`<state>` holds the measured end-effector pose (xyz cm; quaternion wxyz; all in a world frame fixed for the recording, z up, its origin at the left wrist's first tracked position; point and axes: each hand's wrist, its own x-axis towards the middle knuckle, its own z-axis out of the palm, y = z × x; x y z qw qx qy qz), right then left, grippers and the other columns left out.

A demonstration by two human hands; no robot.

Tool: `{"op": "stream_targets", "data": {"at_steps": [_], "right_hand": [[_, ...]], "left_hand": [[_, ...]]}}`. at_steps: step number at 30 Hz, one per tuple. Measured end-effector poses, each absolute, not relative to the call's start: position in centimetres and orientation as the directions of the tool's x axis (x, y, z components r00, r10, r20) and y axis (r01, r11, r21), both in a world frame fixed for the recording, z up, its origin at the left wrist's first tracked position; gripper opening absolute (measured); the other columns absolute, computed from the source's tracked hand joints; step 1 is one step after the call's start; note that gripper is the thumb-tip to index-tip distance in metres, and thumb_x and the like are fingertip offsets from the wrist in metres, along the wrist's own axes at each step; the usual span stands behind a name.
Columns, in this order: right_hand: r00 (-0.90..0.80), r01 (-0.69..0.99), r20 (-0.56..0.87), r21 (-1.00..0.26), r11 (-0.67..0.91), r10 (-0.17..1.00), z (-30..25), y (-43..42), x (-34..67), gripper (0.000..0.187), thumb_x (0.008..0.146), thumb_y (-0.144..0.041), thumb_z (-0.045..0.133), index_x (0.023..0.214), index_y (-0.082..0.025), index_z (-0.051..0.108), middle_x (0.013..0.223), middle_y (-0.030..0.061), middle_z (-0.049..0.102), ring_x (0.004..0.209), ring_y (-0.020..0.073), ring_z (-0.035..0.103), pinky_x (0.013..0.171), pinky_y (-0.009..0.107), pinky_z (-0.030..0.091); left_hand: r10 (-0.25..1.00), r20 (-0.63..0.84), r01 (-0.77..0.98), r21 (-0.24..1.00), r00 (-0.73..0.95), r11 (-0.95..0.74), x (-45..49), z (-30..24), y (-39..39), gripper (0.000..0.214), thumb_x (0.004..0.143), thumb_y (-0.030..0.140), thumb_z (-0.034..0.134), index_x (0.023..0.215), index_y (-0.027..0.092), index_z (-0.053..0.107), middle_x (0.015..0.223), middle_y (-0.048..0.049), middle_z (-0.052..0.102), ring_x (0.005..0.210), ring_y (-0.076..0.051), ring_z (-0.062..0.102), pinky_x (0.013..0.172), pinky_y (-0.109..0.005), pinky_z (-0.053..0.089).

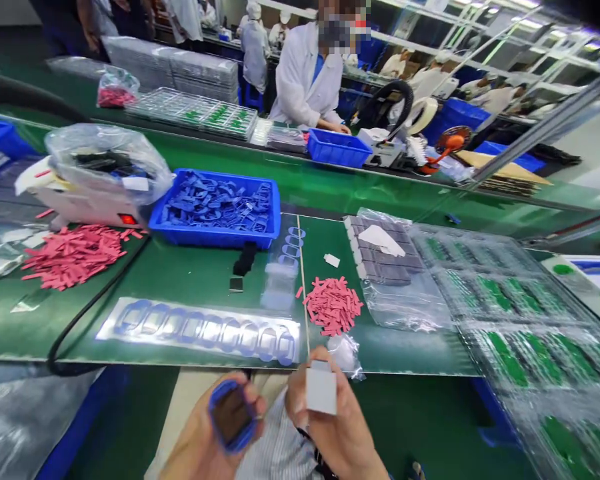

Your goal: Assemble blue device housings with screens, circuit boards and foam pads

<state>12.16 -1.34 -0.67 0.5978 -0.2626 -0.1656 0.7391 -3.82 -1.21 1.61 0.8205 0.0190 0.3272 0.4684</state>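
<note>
In my left hand (200,427) is a small blue plastic frame (233,437) with a dark rectangular face, gripped by its edges. My right hand (343,427) pinches a small flat white rectangular piece (322,389) with a grey end. Both hands are above my lap, just in front of the table's near edge, and the two held pieces are apart. Ahead of them lies a strip of clear film with blue-rimmed rings (200,328). Beyond my right hand is a heap of short pink strips (333,305), with a crumpled clear bag (345,353) close by.
A blue bin of blue frames (215,207) stands at the back. Another pink heap (77,257) and a black cable (90,303) are at left. Clear trays with green parts (505,327) fill the right side. A co-worker in white (307,73) sits across the table.
</note>
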Motion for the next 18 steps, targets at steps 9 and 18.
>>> {"op": "stream_targets", "data": {"at_steps": [9, 18], "right_hand": [[-0.233, -0.817, -0.195, -0.492, -0.3, 0.953, 1.1, -1.0, 12.8, 0.029, 0.077, -0.052, 0.067, 0.09, -0.026, 0.063, 0.066, -0.0028, 0.057, 0.051, 0.006, 0.048, 0.054, 0.018, 0.043], [-0.164, -0.823, -0.239, -0.501, -0.267, 0.957, 2.2, -0.7, 12.6, 0.031, 0.075, -0.053, 0.068, 0.077, -0.022, 0.064, 0.055, -0.0059, 0.047, 0.043, 0.0048, 0.037, 0.048, 0.015, 0.041]], "left_hand": [[0.842, -0.272, -0.789, 0.303, 0.466, 0.535, 0.1, 3.0, -1.0, 0.03, 0.074, 0.038, 0.073, 0.099, 0.022, 0.072, 0.096, -0.0061, 0.075, 0.091, -0.022, 0.071, 0.081, -0.031, 0.055], [0.835, -0.263, -0.814, 0.218, 0.482, 0.539, 0.4, 3.4, -0.9, 0.025, 0.073, 0.031, 0.074, 0.098, 0.023, 0.074, 0.096, 0.0, 0.078, 0.092, -0.014, 0.071, 0.08, -0.017, 0.054]]}}
